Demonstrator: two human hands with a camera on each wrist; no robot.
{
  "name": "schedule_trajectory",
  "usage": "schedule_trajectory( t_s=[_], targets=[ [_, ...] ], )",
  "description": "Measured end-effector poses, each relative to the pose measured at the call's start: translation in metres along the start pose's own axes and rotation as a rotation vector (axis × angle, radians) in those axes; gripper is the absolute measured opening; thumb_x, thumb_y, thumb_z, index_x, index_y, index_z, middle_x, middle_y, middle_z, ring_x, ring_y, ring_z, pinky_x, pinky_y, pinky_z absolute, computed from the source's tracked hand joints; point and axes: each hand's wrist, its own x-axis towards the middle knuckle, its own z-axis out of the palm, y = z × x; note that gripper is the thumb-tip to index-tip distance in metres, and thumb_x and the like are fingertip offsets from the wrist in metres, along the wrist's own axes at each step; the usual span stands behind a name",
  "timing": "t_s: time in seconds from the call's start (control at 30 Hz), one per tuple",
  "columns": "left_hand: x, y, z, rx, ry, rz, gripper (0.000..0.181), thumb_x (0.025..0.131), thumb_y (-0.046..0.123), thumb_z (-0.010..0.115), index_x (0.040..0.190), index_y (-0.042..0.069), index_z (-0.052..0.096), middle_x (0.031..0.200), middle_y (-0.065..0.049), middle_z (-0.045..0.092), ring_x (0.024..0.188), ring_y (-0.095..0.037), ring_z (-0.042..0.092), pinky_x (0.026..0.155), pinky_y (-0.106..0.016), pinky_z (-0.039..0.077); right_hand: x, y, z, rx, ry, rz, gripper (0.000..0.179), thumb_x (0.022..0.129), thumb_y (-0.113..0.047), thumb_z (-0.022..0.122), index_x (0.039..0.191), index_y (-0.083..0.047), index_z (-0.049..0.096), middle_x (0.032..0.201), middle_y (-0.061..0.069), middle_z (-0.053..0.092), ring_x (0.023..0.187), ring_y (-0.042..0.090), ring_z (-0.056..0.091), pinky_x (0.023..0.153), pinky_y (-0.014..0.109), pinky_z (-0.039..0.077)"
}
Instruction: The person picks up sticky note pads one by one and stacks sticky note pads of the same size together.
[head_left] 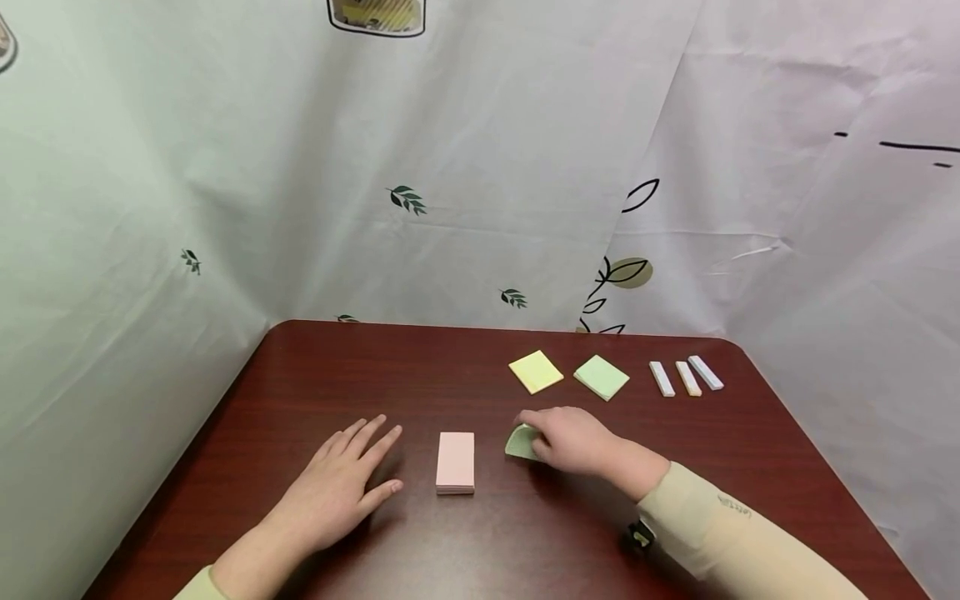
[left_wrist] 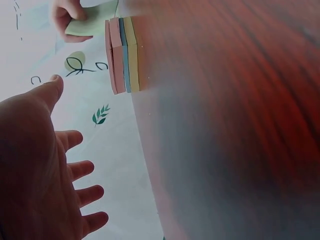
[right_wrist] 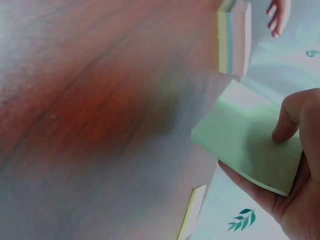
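My right hand (head_left: 572,440) pinches a green sticky-note pad (right_wrist: 250,140) between thumb and fingers, tilted and held over the table right of the middle. Left of it lies a stack of narrow sticky-note pads (head_left: 455,461), pink on top. From the side, the left wrist view shows pink, blue and yellow layers (left_wrist: 131,55) in that stack. My left hand (head_left: 341,483), fingers spread and holding nothing, hovers close over the table to the left of the stack.
Farther back on the dark red table (head_left: 360,367) lie a yellow sticky-note pad (head_left: 536,372) and another green pad (head_left: 602,377). Several small pale bars, one at the left (head_left: 662,379), line up toward the back right corner. A white patterned cloth (head_left: 480,167) hangs behind.
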Motion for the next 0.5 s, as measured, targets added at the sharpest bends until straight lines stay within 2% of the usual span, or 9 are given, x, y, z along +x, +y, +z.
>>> schedule_trajectory(
  t_s=[0.1, 0.17, 0.33, 0.5],
  targets=[
    [0.001, 0.0, -0.001, 0.0, 0.001, 0.003, 0.069, 0.094, 0.051, 0.061, 0.151, 0.018, 0.043, 0.155, -0.011, 0.038, 0.14, -0.038, 0.036, 0.11, -0.057, 0.029, 0.002, 0.001, -0.003, 0.069, -0.055, 0.054, 0.027, 0.082, -0.009, 0.056, 0.107, -0.02, 0.062, 0.062, -0.012, 0.042, 0.054, 0.007, 0.034, 0.051, 0.027, 0.033],
    [0.001, 0.0, -0.001, 0.0, 0.003, 0.006, 0.069, 0.094, 0.051, 0.061, 0.152, 0.018, 0.042, 0.155, -0.011, 0.037, 0.14, -0.038, 0.037, 0.111, -0.057, 0.029, 0.003, 0.001, -0.003, 0.089, -0.098, 0.065, 0.021, 0.082, -0.009, 0.055, 0.1, -0.019, 0.06, 0.06, -0.011, 0.035, 0.055, 0.007, 0.032, 0.051, 0.027, 0.03],
    [0.003, 0.0, -0.001, 0.0, 0.005, 0.011, 0.069, 0.094, 0.051, 0.06, 0.152, 0.018, 0.042, 0.156, -0.011, 0.037, 0.14, -0.038, 0.036, 0.11, -0.057, 0.03, 0.007, 0.001, 0.003, 0.12, -0.196, 0.05, 0.015, 0.08, -0.009, 0.054, 0.088, -0.02, 0.049, 0.064, -0.01, 0.033, 0.058, 0.007, 0.033, 0.054, 0.026, 0.029],
    [0.004, 0.001, 0.0, 0.002, 0.005, 0.016, 0.069, 0.095, 0.051, 0.06, 0.152, 0.017, 0.042, 0.155, -0.011, 0.037, 0.14, -0.038, 0.036, 0.111, -0.056, 0.029, 0.011, 0.003, 0.01, 0.13, -0.224, 0.033, 0.02, 0.079, -0.009, 0.059, 0.094, -0.021, 0.054, 0.068, -0.01, 0.041, 0.063, 0.008, 0.04, 0.057, 0.026, 0.034]
  ],
)
